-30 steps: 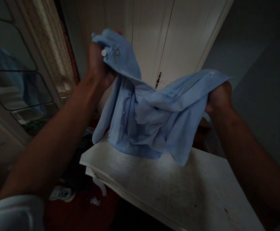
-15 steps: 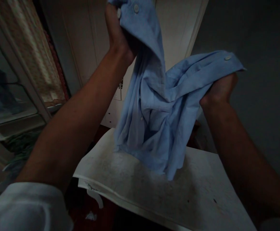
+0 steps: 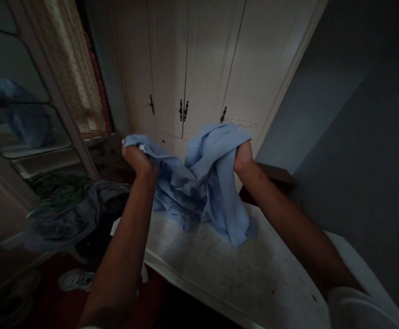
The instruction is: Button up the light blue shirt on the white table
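A light blue buttoned shirt (image 3: 216,183) hangs bunched between my two hands, its lower folds reaching the white tabletop (image 3: 220,278). My left hand (image 3: 138,160) grips one end, where white buttons show at the edge of the cloth. Opposite it, my right hand (image 3: 244,157) is closed under the other end, near a single button. The cloth covers most of the fingers of both hands. Between the hands the fabric sags in loose, crumpled folds.
A white wardrobe (image 3: 206,64) with dark handles stands behind the table. To the left, a mirror (image 3: 11,82) reflects the shirt, and a pile of dark clothes (image 3: 83,210) lies below. White sneakers (image 3: 76,279) rest on the red floor. A brown box-like piece (image 3: 276,176) is by the right wall.
Both hands have come down with the shirt, the left hand most, and more of the cloth now gathers over the table. The view has shifted, showing more wardrobe and the clothes pile.
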### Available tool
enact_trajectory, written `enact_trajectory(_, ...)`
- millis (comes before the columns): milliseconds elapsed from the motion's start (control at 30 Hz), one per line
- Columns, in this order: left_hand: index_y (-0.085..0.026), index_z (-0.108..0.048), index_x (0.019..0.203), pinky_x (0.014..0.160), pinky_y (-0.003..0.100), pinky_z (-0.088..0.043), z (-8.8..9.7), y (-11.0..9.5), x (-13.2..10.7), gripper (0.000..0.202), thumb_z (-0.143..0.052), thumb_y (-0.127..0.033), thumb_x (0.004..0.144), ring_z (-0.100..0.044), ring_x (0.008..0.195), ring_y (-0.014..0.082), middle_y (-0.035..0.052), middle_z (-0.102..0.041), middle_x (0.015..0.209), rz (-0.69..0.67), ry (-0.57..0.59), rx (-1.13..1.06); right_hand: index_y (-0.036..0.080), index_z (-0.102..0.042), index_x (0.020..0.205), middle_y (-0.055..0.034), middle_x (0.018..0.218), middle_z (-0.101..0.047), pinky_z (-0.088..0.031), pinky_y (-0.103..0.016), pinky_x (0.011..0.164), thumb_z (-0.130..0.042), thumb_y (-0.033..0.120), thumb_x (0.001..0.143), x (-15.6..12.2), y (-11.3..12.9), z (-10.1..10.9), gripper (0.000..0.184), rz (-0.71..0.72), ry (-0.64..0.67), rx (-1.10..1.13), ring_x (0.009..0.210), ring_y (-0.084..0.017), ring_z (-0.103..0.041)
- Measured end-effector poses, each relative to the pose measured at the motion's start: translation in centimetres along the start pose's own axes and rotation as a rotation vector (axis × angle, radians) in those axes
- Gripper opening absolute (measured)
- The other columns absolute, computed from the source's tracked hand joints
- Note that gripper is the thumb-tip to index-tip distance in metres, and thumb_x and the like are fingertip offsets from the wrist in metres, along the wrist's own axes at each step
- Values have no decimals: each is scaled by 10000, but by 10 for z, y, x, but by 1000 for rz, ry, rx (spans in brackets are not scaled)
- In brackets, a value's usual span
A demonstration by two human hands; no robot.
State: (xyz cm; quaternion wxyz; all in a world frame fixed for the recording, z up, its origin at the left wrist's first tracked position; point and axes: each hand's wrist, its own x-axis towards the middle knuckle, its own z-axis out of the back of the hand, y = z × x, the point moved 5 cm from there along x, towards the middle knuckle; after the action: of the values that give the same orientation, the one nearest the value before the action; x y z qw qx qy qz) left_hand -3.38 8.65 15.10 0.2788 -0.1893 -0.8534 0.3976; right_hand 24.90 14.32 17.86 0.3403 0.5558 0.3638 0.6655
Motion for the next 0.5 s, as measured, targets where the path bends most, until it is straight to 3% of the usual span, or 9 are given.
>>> enact_trajectory(67,-157,-539,885,588,192,-417,34,42,-16,272,-284,-176,794,-517,636,96,-1,-502,746,79,-64,237,211,-654,995,-41,809,-706,-529,-422,828,-528,531,838,-5,-27,-29,379,-60,116,-74,912,-265,-628)
enact_trajectory(133,-150,-569,867,609,218,-440,56,83,-38,300,-280,-166,787,-552,667,124,17,-555,736,169,117,636,209,-642,1064,-49,880,-716,-516,-427,854,-517,506,853,-20,-57,-52,385,-129,264,-255,948,-266,-626)
enact_trajectory(233,-145,-613,733,644,302,-480,84,122,-71,210,-412,-205,737,-608,720,219,59,-610,650,246,266,791,205,-632,1120,-76,1032,-706,-478,-432,925,-600,449,812,-54,-97,-71,394,-201,505,-554,1040,-277,-613)
enact_trajectory(300,-155,-654,802,769,349,-503,94,133,-88,214,-475,-187,690,-638,873,265,88,-690,786,242,349,826,199,-635,1141,-100,1122,-685,-443,-436,980,-679,391,753,-80,-118,-77,435,-227,653,-655,1098,-288,-595)
enact_trajectory(367,-160,-657,1029,910,378,-479,97,131,-99,395,-492,-152,671,-617,1053,282,114,-704,1038,168,464,921,202,-605,1215,-102,1219,-649,-406,-438,1029,-694,370,742,-104,-133,-80,510,-231,850,-709,1156,-282,-568)
enact_trajectory(433,-128,-537,1283,969,411,-456,100,123,-106,610,-491,-127,675,-577,1160,304,164,-635,1220,56,576,1111,201,-532,1321,-94,1324,-590,-372,-432,1069,-678,396,762,-123,-140,-77,610,-200,1026,-702,1222,-267,-526)
enact_trajectory(500,-77,-385,1415,949,460,-469,111,113,-108,731,-493,-131,694,-558,1185,347,225,-581,1272,-26,644,1331,182,-452,1403,-108,1412,-514,-342,-428,1098,-697,434,746,-132,-141,-61,745,-165,1059,-653,1293,-269,-466)
